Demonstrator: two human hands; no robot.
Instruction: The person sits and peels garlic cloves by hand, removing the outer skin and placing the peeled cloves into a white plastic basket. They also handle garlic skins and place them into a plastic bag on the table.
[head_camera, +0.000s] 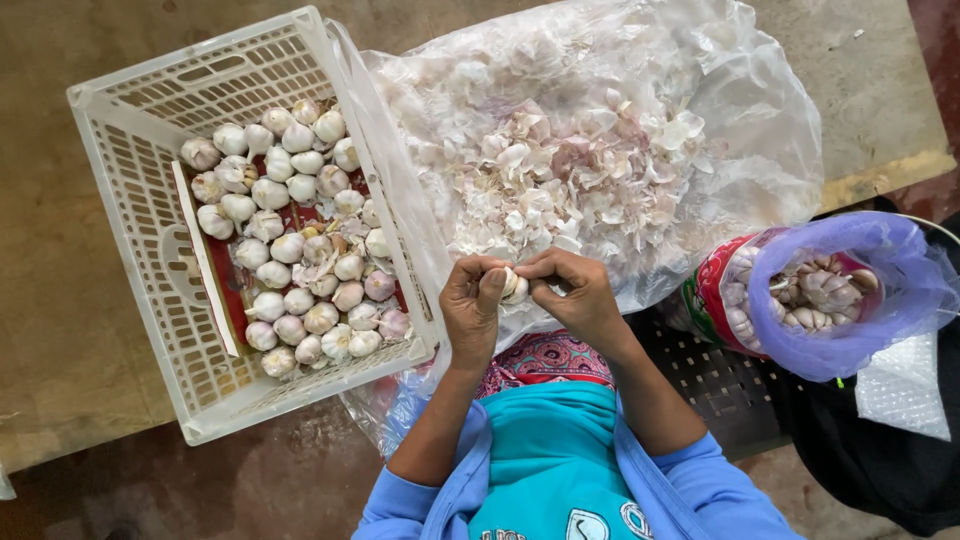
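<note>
Concrete floor; both hands (528, 300) pinch a papery garlic clove (514, 286).

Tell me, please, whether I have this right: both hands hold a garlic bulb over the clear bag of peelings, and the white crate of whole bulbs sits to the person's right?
Not quite. The head view shows the white crate on the person's left. The rest holds: the left hand and right hand hold a garlic bulb over the clear bag of peelings.

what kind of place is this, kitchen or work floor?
Probably an informal produce-sorting spot on a bare concrete floor, not a kitchen. Both hands, left hand and right hand, work one garlic bulb between a white plastic crate of bulbs and a clear bag of peeled skins.
</note>
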